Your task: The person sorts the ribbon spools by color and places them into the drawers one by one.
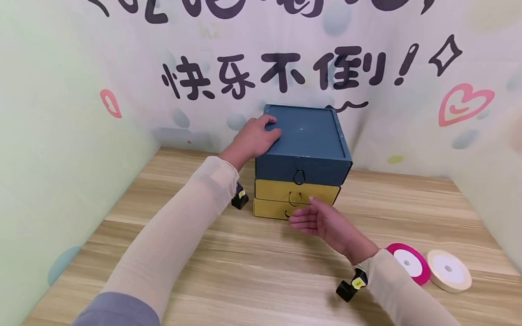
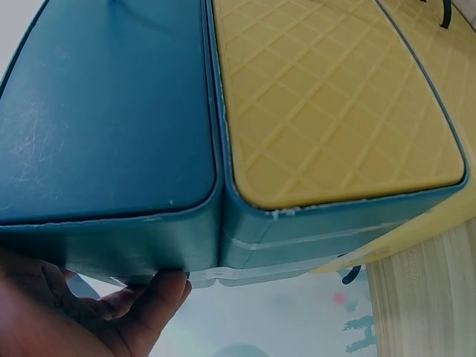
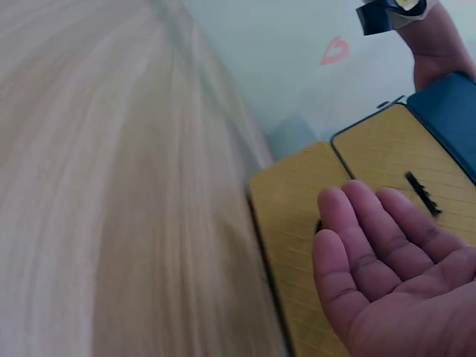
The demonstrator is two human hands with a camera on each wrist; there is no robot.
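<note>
A small drawer cabinet stands against the back wall, with a blue drawer (image 1: 302,170) above two yellow drawers (image 1: 273,189). Each drawer front has a dark loop handle (image 1: 299,177). My left hand (image 1: 255,135) rests on the left edge of the cabinet's blue top (image 1: 307,131); its thumb and fingers lie over that edge. In the left wrist view that hand (image 2: 97,312) is beside the blue casing. My right hand (image 1: 324,225) is in front of the yellow drawers, fingers extended and holding nothing. The right wrist view shows its palm (image 3: 401,275), partly hiding the lower drawers.
Two ribbon rolls, one pink (image 1: 423,272) and one cream (image 1: 450,271), lie on the wooden table (image 1: 237,285) by the right forearm. A printed backdrop (image 1: 232,33) with black lettering rises behind the cabinet. Black wrist cameras (image 1: 347,289) hang at the cuffs.
</note>
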